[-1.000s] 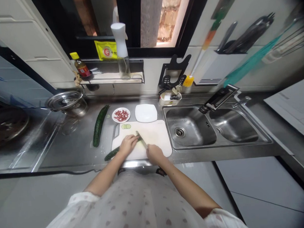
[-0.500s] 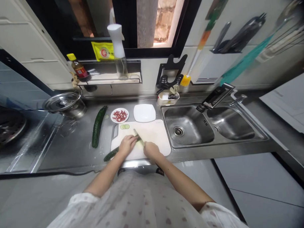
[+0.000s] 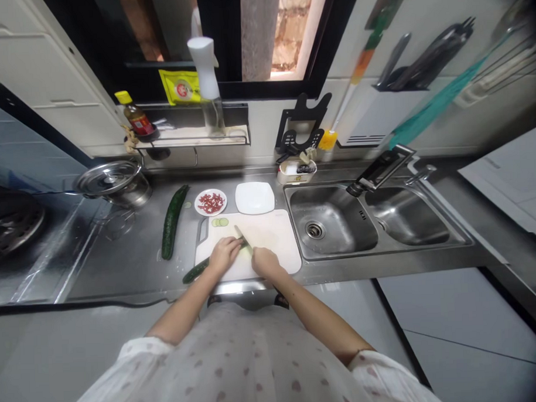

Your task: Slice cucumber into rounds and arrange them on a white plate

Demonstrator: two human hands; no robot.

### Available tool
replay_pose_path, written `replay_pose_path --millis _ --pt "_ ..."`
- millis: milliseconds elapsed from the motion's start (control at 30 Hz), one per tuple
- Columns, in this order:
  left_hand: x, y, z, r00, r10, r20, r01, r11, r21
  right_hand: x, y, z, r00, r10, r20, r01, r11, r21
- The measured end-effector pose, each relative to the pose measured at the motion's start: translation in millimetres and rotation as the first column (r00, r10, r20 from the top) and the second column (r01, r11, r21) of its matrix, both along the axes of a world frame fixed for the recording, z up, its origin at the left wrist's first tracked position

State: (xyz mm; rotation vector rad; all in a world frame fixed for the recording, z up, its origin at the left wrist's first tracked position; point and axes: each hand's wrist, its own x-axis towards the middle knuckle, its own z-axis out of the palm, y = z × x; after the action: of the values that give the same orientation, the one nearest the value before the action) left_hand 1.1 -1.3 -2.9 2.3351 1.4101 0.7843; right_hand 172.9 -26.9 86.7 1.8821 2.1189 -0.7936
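Observation:
My left hand is closed over a dark green cucumber that lies slantwise on the white cutting board. Its near end sticks out past the board's left edge. In my right hand is a kitchen knife, the blade pointing up and left against the cucumber's cut end. Pale pieces lie under and beside the blade, partly hidden by my hands. A few cucumber slices rest at the board's upper left.
A whole cucumber lies left of the board. Behind it stand a plate of chopped red pieces and a white square dish. The double sink is to the right, a lidded steel pot to the left.
The view has shifted slightly. Both hands, the knife and the cucumber stay in nearly the same place on the board.

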Motion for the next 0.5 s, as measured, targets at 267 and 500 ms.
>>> replay_pose_path --millis 267,500 --pt "1 -1 -0.4 1.000 0.003 0.002 -0.003 1.000 -0.009 6 -10 -0.3 1.000 -0.006 0.001 0.006 1.000 -0.010" --pt "1 -1 1.1 1.000 -0.004 0.011 0.004 1.000 -0.011 9 -11 0.2 1.000 -0.007 0.009 0.008 1.000 -0.026"
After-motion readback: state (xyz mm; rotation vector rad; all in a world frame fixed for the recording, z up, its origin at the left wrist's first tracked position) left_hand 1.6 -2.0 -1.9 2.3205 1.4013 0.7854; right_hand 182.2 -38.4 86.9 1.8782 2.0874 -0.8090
